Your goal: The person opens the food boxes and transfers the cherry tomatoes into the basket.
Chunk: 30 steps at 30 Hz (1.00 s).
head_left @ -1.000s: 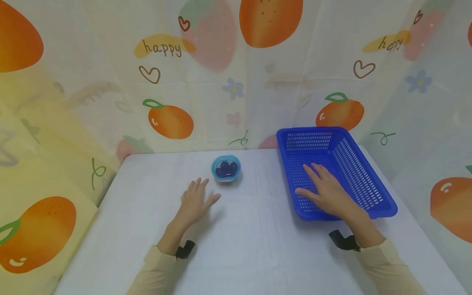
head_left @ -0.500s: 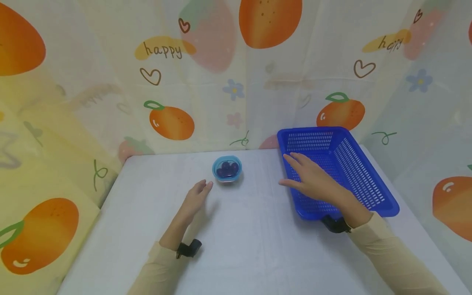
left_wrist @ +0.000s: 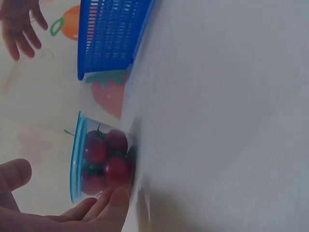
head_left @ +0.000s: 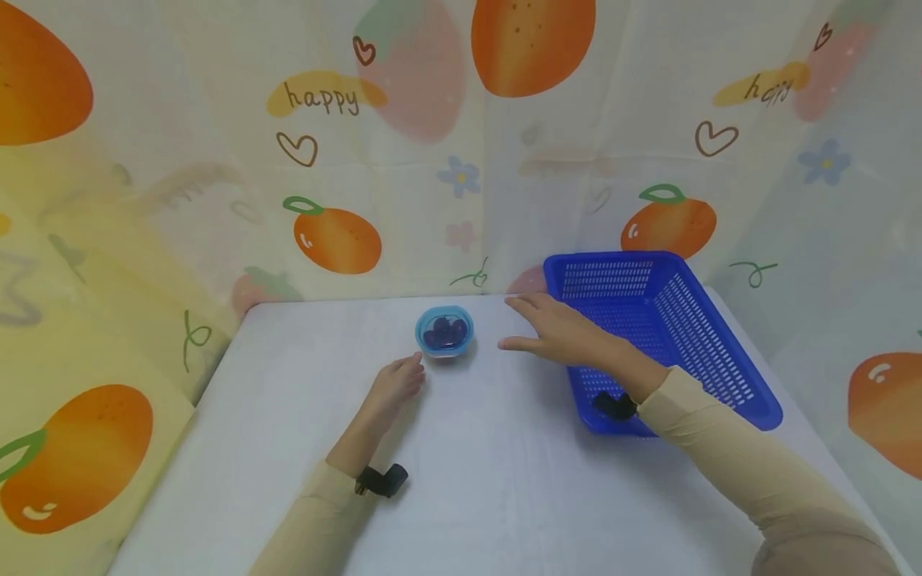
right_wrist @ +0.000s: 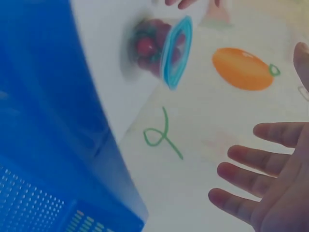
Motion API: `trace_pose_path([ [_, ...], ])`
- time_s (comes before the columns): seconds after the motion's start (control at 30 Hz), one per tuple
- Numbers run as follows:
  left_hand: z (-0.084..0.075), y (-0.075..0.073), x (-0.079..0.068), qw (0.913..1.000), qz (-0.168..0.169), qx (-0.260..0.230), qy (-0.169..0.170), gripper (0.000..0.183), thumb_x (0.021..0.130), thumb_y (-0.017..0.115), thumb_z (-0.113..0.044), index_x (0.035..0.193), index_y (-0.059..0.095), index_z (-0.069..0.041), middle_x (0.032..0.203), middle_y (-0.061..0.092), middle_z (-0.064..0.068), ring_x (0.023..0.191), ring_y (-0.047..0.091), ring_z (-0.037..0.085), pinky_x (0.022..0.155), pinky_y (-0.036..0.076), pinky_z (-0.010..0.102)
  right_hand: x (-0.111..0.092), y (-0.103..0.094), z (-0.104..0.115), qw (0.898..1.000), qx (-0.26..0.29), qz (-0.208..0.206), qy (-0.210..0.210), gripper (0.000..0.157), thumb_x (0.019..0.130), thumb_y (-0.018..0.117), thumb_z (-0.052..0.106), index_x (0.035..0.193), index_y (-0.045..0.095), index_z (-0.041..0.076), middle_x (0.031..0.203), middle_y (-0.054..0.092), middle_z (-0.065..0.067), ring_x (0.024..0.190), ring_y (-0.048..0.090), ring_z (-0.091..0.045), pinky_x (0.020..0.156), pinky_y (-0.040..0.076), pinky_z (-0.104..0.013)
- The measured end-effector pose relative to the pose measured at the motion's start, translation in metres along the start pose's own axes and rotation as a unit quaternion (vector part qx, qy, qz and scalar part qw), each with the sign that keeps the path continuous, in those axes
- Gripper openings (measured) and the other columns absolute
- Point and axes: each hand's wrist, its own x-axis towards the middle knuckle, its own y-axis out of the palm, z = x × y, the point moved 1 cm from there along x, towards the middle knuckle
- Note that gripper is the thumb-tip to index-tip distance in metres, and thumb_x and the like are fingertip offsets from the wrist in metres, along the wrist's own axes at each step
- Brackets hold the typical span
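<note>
A small clear tub with a light blue lid stands near the back of the table. Round dark red fruits with green stems fill it. My left hand is at the tub's near left side, its fingertips right by the clear wall and the thumb spread away. From the right, my right hand reaches over the left rim of a blue basket, fingers straight and thumb apart, nothing in it. The right wrist view shows those spread fingers away from the tub.
The blue perforated basket stands on the right of the white table, partly under my right forearm. A patterned cloth with oranges and strawberries hangs behind the table and along its sides.
My right hand has moved left from above the basket toward the tub. My left hand has turned and come closer to the tub's near side. Tub and basket stay in place.
</note>
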Motion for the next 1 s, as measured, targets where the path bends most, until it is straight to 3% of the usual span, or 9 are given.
trace_pose_path([
  [0.2, 0.006, 0.008, 0.006, 0.9964, 0.0, -0.079, -0.031, 0.057, 0.102, 0.047, -0.033, 0.141, 0.039, 0.008, 0.14, 0.05, 0.027, 0.13, 0.052, 0.034, 0.109, 0.043, 0.043, 0.02, 0.013, 0.008, 1.0, -0.02, 0.008, -0.023, 0.08, 0.091, 0.054, 0.061, 0.15, 0.037, 0.009, 0.152, 0.039, -0.017, 0.142, 0.037, -0.034, 0.115, 0.033, -0.051],
  [0.37, 0.009, 0.014, 0.01, 0.9901, -0.008, -0.13, -0.052, 0.045, 0.101, 0.05, -0.03, 0.131, 0.054, 0.003, 0.123, 0.063, 0.016, 0.107, 0.064, 0.021, 0.09, 0.054, 0.029, 0.034, 0.019, 0.018, 0.997, -0.038, 0.006, -0.061, 0.072, 0.093, 0.057, 0.053, 0.145, 0.043, 0.006, 0.144, 0.048, -0.018, 0.135, 0.045, -0.033, 0.113, 0.038, -0.049],
  [0.7, 0.011, 0.021, 0.014, 0.9835, -0.036, -0.172, -0.044, 0.038, 0.098, 0.054, -0.023, 0.124, 0.059, 0.006, 0.106, 0.071, 0.013, 0.092, 0.071, 0.017, 0.08, 0.057, 0.026, 0.061, 0.035, 0.036, 0.993, -0.053, 0.027, -0.097, 0.056, 0.094, 0.061, 0.039, 0.138, 0.052, 0.004, 0.136, 0.056, -0.015, 0.126, 0.053, -0.029, 0.107, 0.045, -0.043],
  [1.0, 0.009, 0.021, 0.018, 0.9836, -0.025, -0.177, -0.027, 0.036, 0.099, 0.054, -0.017, 0.125, 0.057, 0.007, 0.095, 0.074, 0.007, 0.085, 0.072, 0.013, 0.08, 0.057, 0.025, 0.079, 0.054, 0.039, 0.989, -0.054, 0.067, -0.118, 0.045, 0.093, 0.065, 0.025, 0.132, 0.058, 0.003, 0.131, 0.06, -0.014, 0.124, 0.056, -0.027, 0.108, 0.044, -0.039],
])
